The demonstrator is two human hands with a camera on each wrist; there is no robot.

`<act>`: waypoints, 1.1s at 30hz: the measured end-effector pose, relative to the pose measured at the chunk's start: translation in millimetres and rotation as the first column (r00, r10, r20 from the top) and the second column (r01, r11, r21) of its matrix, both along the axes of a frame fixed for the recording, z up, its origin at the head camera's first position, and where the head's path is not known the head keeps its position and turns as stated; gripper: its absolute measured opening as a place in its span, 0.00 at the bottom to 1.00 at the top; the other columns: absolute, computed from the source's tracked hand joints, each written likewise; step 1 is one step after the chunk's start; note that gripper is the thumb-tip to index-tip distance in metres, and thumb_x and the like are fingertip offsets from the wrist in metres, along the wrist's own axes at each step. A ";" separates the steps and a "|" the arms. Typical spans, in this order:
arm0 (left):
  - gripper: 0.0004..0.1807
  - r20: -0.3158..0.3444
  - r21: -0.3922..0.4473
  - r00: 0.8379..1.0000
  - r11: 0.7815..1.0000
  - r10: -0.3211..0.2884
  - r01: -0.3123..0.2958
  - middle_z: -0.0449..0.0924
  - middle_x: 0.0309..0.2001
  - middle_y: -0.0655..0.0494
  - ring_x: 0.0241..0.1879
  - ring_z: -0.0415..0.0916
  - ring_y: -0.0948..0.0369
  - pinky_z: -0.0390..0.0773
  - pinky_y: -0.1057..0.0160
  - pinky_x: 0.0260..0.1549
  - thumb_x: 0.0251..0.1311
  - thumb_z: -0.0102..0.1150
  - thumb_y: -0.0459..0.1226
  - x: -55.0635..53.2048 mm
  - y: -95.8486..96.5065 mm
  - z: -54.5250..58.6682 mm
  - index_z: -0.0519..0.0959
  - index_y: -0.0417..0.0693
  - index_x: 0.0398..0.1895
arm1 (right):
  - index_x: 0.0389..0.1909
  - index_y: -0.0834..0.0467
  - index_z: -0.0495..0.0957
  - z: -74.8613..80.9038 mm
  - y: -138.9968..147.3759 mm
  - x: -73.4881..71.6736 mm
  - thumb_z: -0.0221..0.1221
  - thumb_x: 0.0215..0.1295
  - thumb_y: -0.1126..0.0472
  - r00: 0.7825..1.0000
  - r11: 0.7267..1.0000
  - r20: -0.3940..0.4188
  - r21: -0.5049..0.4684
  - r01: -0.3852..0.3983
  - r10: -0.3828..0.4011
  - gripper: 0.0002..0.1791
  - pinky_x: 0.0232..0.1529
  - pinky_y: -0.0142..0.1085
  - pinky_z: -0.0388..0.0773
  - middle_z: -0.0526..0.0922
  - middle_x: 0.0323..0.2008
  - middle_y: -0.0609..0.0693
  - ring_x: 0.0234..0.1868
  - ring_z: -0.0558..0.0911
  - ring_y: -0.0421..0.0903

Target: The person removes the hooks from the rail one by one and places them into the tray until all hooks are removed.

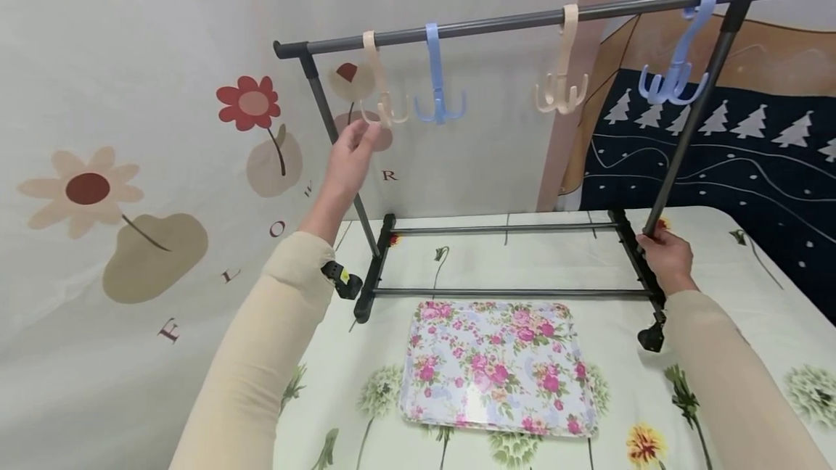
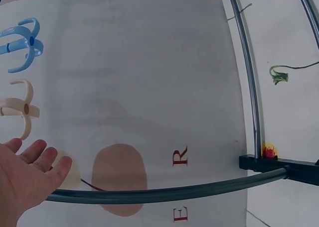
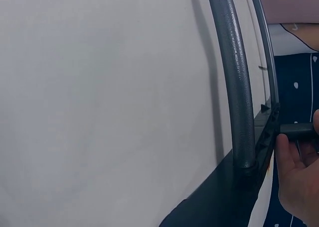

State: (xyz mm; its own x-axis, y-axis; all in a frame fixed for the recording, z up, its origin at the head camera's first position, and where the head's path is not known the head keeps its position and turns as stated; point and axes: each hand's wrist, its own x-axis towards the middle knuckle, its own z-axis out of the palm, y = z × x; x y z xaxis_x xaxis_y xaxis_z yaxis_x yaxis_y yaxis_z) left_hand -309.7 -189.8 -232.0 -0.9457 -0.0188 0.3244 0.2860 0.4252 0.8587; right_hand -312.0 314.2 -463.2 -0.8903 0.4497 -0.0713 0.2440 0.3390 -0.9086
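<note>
A dark grey metal clothes rack (image 1: 509, 22) stands on the table, its top bar carrying several four-pronged hooks. My left hand (image 1: 353, 147) is raised beside the left upright, fingertips close under the prongs of the leftmost beige hook (image 1: 377, 75). In the left wrist view those fingers (image 2: 46, 160) reach out loosely, just below the beige hook (image 2: 20, 106). Next to it hangs a blue hook (image 1: 436, 82). My right hand (image 1: 668, 260) grips the right upright (image 1: 686, 136) low down, by the black foot. The right wrist view shows thumb and fingers around that tube (image 3: 295, 131).
Farther right hang another beige hook (image 1: 563, 64) and another blue hook (image 1: 679, 56). A pink floral tray (image 1: 496, 368) lies in front of the rack on the flower-patterned tablecloth (image 1: 751, 354). Behind are a pale printed curtain (image 1: 130, 93) and dark tree-print fabric (image 1: 751, 158).
</note>
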 end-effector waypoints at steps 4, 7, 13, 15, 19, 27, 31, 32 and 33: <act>0.42 -0.012 -0.009 1.000 1.000 0.021 -0.021 0.60 0.73 0.55 0.72 0.57 0.59 0.59 0.53 0.69 0.68 0.46 0.64 -0.8 0.1 11.9 0.56 0.53 0.77 | 0.65 0.65 0.72 1.4 -2.6 2.8 0.51 0.75 0.52 1.000 1.000 -0.011 0.027 0.000 0.001 0.26 0.36 0.30 0.70 0.80 0.50 0.54 0.32 0.70 0.31; 0.42 -0.017 -0.028 0.999 0.999 0.038 -0.039 0.61 0.73 0.55 0.71 0.58 0.60 0.60 0.56 0.69 0.68 0.46 0.64 -1.2 1.9 23.1 0.54 0.54 0.78 | 0.65 0.65 0.72 1.5 -4.5 3.3 0.50 0.75 0.53 1.000 0.999 -0.016 0.040 0.012 -0.011 0.26 0.32 0.29 0.70 0.78 0.57 0.61 0.31 0.70 0.30; 0.40 -0.021 -0.030 0.997 0.997 0.070 -0.071 0.60 0.74 0.53 0.71 0.59 0.61 0.61 0.60 0.68 0.69 0.49 0.60 -2.7 10.5 44.1 0.55 0.54 0.78 | 0.66 0.66 0.71 -3.7 -3.3 1.0 0.49 0.76 0.53 1.000 0.998 -0.005 0.067 0.020 -0.020 0.26 0.37 0.33 0.69 0.76 0.59 0.64 0.38 0.73 0.42; 0.40 -0.018 -0.029 0.994 0.994 0.104 -0.105 0.59 0.74 0.54 0.71 0.58 0.61 0.61 0.59 0.68 0.68 0.50 0.60 -3.8 14.4 49.3 0.55 0.56 0.77 | 0.66 0.67 0.71 -5.4 -2.6 0.5 0.49 0.76 0.53 1.000 0.997 -0.010 0.075 0.022 -0.022 0.26 0.36 0.34 0.69 0.76 0.59 0.65 0.39 0.74 0.44; 0.38 -0.015 -0.023 0.983 0.983 0.181 -0.181 0.60 0.74 0.56 0.71 0.59 0.62 0.61 0.60 0.68 0.67 0.52 0.60 -7.4 23.2 60.1 0.58 0.58 0.76 | 0.65 0.67 0.72 -6.7 -4.3 1.3 0.48 0.77 0.54 0.999 0.996 -0.028 0.088 0.029 -0.027 0.25 0.35 0.32 0.68 0.77 0.57 0.65 0.39 0.73 0.45; 0.36 -0.023 -0.003 0.965 0.966 0.260 -0.260 0.63 0.72 0.59 0.69 0.60 0.64 0.62 0.63 0.67 0.67 0.55 0.58 -9.0 39.3 76.6 0.61 0.57 0.74 | 0.63 0.69 0.72 -6.1 -6.7 3.8 0.48 0.77 0.55 0.999 0.994 -0.035 0.104 0.031 -0.028 0.25 0.36 0.35 0.67 0.77 0.57 0.66 0.47 0.74 0.53; 0.35 -0.039 0.005 0.958 0.959 0.283 -0.283 0.66 0.69 0.56 0.67 0.63 0.64 0.64 0.65 0.65 0.67 0.57 0.55 -9.8 47.3 82.8 0.64 0.55 0.73 | 0.63 0.69 0.72 -5.0 -7.6 4.5 0.48 0.77 0.55 0.999 0.993 -0.042 0.111 0.036 -0.031 0.24 0.40 0.39 0.69 0.77 0.57 0.67 0.51 0.72 0.56; 0.34 -0.038 0.006 0.956 0.957 0.290 -0.290 0.67 0.69 0.55 0.66 0.64 0.63 0.65 0.66 0.64 0.67 0.57 0.55 -9.8 49.2 84.1 0.64 0.54 0.73 | 0.63 0.69 0.72 -4.4 -8.0 4.9 0.48 0.77 0.55 0.999 0.993 -0.043 0.111 0.036 -0.031 0.24 0.42 0.41 0.69 0.77 0.57 0.67 0.51 0.72 0.57; 0.34 -0.033 0.012 0.954 0.955 0.297 -0.296 0.67 0.68 0.54 0.65 0.64 0.63 0.66 0.65 0.63 0.67 0.57 0.54 -9.8 51.0 85.2 0.65 0.54 0.73 | 0.63 0.69 0.72 -4.1 -8.1 5.1 0.48 0.77 0.55 0.999 0.993 -0.044 0.111 0.036 -0.031 0.24 0.44 0.43 0.70 0.77 0.58 0.67 0.52 0.72 0.57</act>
